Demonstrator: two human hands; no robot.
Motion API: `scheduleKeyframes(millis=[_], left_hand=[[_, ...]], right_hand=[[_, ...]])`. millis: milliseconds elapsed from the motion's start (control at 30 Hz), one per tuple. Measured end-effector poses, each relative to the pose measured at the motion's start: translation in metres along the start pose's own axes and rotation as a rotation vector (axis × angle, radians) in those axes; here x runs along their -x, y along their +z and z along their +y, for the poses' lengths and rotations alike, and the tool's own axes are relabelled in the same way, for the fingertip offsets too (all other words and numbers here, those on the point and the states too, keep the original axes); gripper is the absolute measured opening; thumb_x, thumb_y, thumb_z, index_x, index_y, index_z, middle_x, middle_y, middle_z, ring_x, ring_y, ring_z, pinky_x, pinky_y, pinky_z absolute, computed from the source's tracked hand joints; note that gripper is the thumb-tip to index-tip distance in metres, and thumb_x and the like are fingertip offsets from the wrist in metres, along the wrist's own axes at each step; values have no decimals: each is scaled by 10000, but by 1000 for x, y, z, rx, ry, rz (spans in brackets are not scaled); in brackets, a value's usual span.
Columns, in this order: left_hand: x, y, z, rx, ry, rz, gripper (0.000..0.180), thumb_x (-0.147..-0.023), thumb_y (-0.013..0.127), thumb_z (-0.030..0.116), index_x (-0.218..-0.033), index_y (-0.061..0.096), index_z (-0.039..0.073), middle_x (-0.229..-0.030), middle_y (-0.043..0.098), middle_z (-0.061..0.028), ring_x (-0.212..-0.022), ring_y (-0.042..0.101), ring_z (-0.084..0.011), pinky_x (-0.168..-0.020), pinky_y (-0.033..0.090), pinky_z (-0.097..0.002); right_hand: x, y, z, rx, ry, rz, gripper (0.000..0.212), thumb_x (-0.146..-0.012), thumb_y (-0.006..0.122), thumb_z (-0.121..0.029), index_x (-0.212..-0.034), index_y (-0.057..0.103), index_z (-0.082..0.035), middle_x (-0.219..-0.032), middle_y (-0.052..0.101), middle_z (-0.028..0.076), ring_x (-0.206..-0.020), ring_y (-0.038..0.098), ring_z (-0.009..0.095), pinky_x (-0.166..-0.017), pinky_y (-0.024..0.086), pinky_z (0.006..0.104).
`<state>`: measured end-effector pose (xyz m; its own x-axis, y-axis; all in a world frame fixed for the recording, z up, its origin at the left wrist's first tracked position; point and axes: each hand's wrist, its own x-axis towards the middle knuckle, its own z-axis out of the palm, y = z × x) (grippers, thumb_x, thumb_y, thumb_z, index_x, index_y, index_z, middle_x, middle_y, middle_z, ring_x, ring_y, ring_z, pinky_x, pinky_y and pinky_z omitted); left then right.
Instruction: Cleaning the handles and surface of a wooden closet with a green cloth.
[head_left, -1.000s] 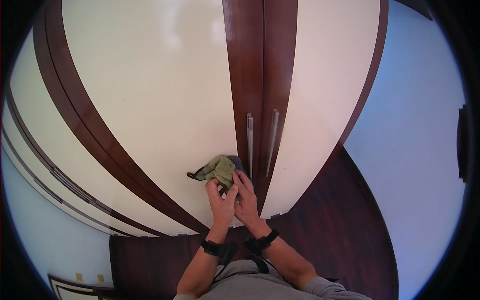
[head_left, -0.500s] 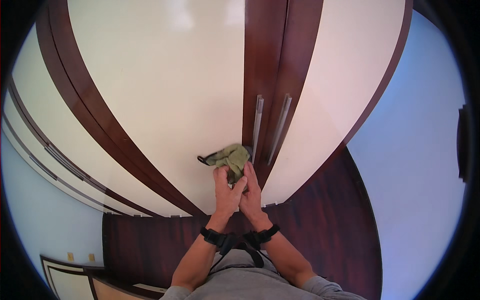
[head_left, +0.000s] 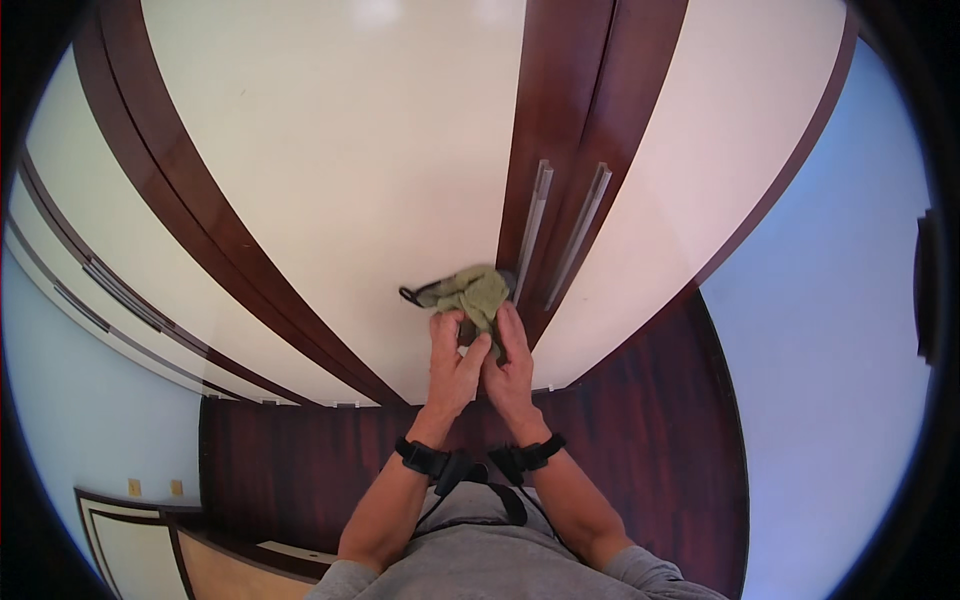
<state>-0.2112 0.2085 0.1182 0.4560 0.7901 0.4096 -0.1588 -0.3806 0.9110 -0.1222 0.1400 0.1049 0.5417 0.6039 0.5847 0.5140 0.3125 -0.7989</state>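
Observation:
A crumpled olive-green cloth (head_left: 478,292) with a dark hanging loop at its left end is bunched up between my two hands. My left hand (head_left: 455,362) is closed on its lower left side, the thumb pointing up and to the right. From the right, my right hand (head_left: 510,365) grips the same cloth, its fingers lying along that side. Both hands are close together in front of the cream wardrobe door (head_left: 340,170). Just past the cloth, to its right, stands the long metal door handle (head_left: 535,225). Whether the cloth touches the door I cannot tell.
A second metal handle (head_left: 580,235) runs beside the first on the dark brown door frame (head_left: 560,100). Dark wooden floor (head_left: 640,430) lies below. A pale blue wall (head_left: 830,350) rises at the right, and a low cabinet (head_left: 240,565) stands at the lower left.
Both hands have moved slightly up with the cloth, still holding it. The wardrobe handles now appear higher and further right, as the view has shifted.

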Motion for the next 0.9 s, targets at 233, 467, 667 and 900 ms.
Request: scheduleKeyframes(millis=[233, 467, 667, 900], left_hand=[[5, -3, -14, -26, -73, 50, 311, -1023, 633, 134, -1295, 584, -9, -1300, 514, -116, -1193, 538, -241, -1047, 457, -355], [-19, -9, 48, -189, 152, 100, 365, -974, 688, 84, -1306, 562, 2, -1277, 515, -139, -1164, 554, -255, -1020, 481, -379], [8, -15, -24, 69, -191, 164, 445, -931, 764, 153, -1280, 549, -21, -1258, 500, -183, -1199, 544, -311, -1019, 493, -419], [-25, -30, 68, -210, 163, 170, 502, -935, 751, 123, -1361, 518, -7, -1332, 497, -148, -1258, 534, -260, -1060, 489, -412]], right_hand=[[14, 8, 18, -77, 114, -10, 764, -883, 648, 125, -1615, 480, -17, -1639, 447, 257, -1498, 474, 412, -1217, 400, 422], [-31, 7, -25, -12, -146, 35, 702, -905, 655, 114, -1583, 524, -12, -1565, 498, 237, -1420, 532, 400, -1174, 431, 430], [17, 30, 26, -43, 8, -57, 658, -930, 667, 94, -1567, 553, -29, -1531, 521, 234, -1393, 548, 400, -1160, 448, 431], [-47, 25, -53, -37, -185, -16, 668, -917, 690, 61, -1565, 549, -25, -1511, 527, 240, -1364, 561, 404, -1130, 463, 454]])
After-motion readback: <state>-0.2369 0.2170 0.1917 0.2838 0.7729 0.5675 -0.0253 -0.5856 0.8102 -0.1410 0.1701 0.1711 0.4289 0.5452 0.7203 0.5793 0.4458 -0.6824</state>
